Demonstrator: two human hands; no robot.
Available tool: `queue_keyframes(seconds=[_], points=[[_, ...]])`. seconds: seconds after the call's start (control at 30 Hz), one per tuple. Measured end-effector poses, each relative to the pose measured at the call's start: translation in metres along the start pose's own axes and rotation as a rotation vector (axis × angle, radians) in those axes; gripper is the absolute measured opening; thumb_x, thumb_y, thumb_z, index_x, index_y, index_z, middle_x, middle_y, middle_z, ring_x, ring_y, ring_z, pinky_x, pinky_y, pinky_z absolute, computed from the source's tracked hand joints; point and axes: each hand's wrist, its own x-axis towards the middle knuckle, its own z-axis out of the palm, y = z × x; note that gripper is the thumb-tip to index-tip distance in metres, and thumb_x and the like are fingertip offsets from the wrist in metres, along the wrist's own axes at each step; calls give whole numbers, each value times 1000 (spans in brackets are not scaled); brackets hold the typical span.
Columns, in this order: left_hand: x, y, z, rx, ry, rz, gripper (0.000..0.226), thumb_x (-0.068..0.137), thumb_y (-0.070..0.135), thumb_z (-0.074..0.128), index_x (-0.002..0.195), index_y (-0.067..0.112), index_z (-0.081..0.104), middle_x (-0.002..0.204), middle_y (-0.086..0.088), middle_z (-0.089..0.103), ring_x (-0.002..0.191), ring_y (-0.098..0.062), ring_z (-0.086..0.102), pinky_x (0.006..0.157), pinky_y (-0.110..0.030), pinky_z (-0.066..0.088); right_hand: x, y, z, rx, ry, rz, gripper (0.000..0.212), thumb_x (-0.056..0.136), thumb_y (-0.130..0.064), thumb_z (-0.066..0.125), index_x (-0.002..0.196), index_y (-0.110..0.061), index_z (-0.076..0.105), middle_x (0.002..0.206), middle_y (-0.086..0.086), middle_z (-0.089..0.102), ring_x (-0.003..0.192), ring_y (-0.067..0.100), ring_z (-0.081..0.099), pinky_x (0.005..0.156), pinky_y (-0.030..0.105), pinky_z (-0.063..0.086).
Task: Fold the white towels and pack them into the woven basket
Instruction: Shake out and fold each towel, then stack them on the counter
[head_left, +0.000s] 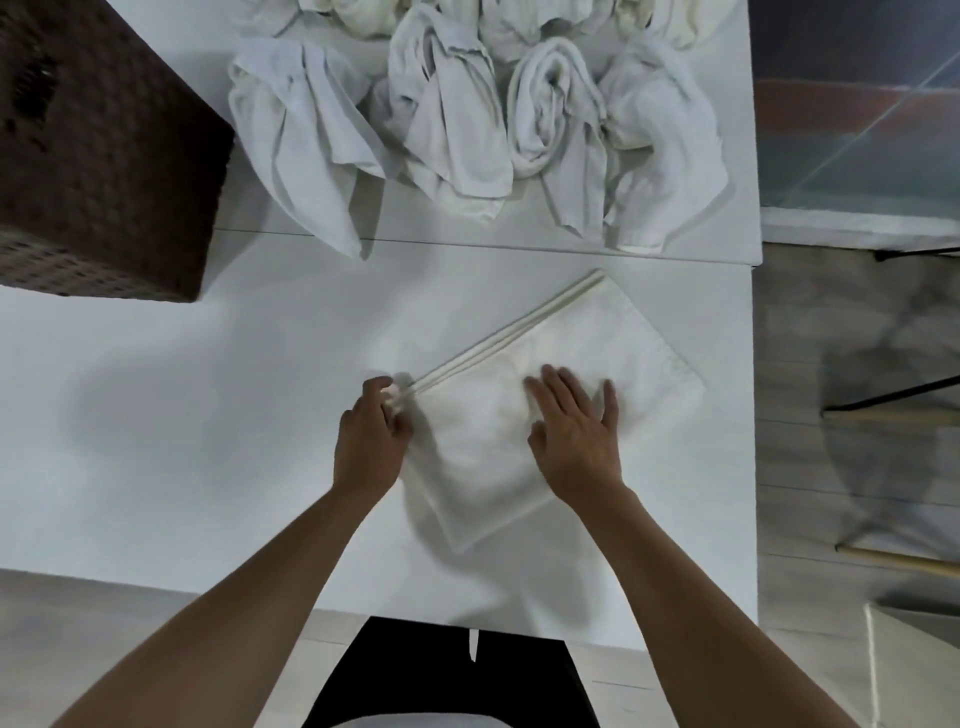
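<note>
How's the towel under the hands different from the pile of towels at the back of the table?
The folded towel lies flat in a neat, layered rectangle; the pile of towels is crumpled and twisted. The left hand pinches the folded towel's corner and the right hand presses it; nothing touches the pile. Both are white.

Open table surface (171, 415) lies left of the left hand's fingers (387, 400), bounded farther left by the woven basket (104, 171); beyond the right hand's fingers (558, 384), past the folded towel (597, 338), heaped towels (467, 114) block passage.
</note>
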Motion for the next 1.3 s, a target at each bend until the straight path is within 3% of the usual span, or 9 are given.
queue_keyframes(seconds=[0.13,0.3,0.43,0.53,0.7,0.9,1.03,1.23,1.3], points=[[-34,-8,5,132,-76,-8,23,87,26,67,102,16,52,84,-4,62,82,-33,56,68,-41,48,15,0,0,-102,87,-52,72,77,-3,68,144,-26,56,155,12,46,147,34,36,122,62,6],[-66,-11,6,124,-91,-71,36,84,27,71,114,17,54,104,-5,53,96,-31,54,74,-44,52,-8,5,-3,-75,209,-88,67,80,0,63,142,-24,58,144,5,55,135,28,50,117,46,29],[-73,-15,11,347,12,249,73,75,7,72,141,24,47,138,-7,49,107,-35,54,85,-45,51,-63,19,-4,-22,223,-135,68,79,5,63,142,-19,58,140,4,59,131,27,55,111,44,33],[-69,-9,16,549,6,590,82,69,-9,63,142,26,53,153,-10,43,128,-34,44,101,-45,42,-98,32,2,35,189,-205,69,75,7,69,139,-18,62,138,3,62,129,28,55,110,43,36],[-64,-2,20,561,-178,584,72,79,4,58,143,35,45,160,1,32,143,-33,34,111,-47,38,-116,39,11,81,24,-275,69,79,-27,79,144,-22,57,148,0,55,141,20,48,119,49,31],[-70,2,23,532,-219,494,73,82,7,62,147,32,40,163,-5,26,139,-39,39,100,-47,49,-106,26,10,-7,-143,-202,98,78,-53,75,160,-29,30,166,4,29,156,21,21,123,58,17],[-77,3,22,584,-244,457,69,81,28,65,145,34,41,161,-6,29,133,-36,45,94,-48,51,-94,26,5,40,-54,-187,78,73,-8,70,147,-24,53,155,7,47,148,25,38,120,58,23],[-87,18,16,599,-190,667,62,90,77,38,131,36,59,163,-1,29,152,-34,22,118,-60,22,-78,37,-9,326,7,-176,43,85,-20,53,126,-22,65,129,-8,66,129,12,55,121,42,25],[-90,25,12,565,-309,760,78,88,84,31,147,36,46,167,6,21,156,-27,6,122,-52,15,-78,38,-20,448,44,-124,28,95,-21,54,120,-17,67,119,-16,67,121,0,51,117,28,27]])
